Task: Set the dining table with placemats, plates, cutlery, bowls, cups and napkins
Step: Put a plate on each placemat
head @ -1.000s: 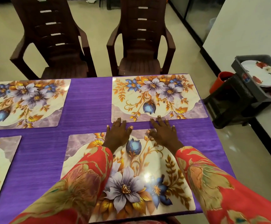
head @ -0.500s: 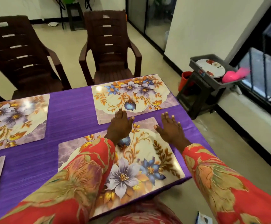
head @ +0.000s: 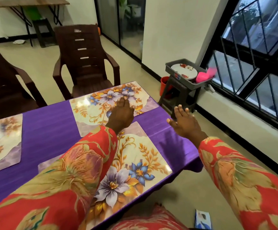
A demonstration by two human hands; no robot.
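Note:
Floral placemats lie on the purple table (head: 51, 130): a near placemat (head: 135, 163) in front of me, a far placemat (head: 91, 107) behind it, and a left placemat (head: 2, 140). My left hand (head: 120, 113) is lifted above the gap between the near and far placemats, fingers straight, holding nothing. My right hand (head: 184, 123) hovers past the table's right corner, fingers spread and empty. A stack of white flowered plates (head: 184, 71) lies in a dark tray (head: 173, 66) on a stool to the right, beside a pink object (head: 203, 76).
Two brown plastic chairs (head: 85, 63) stand behind the table. The dark stool (head: 176, 95) stands near the table's right corner, with a red bucket (head: 164, 83) beside it. A barred window (head: 259, 63) lines the right wall. A small box (head: 203, 218) lies on the floor.
Both hands have lifted off the near placemat. The right hand moved rightward past the table's edge, and my view turned toward the stool with the plates.

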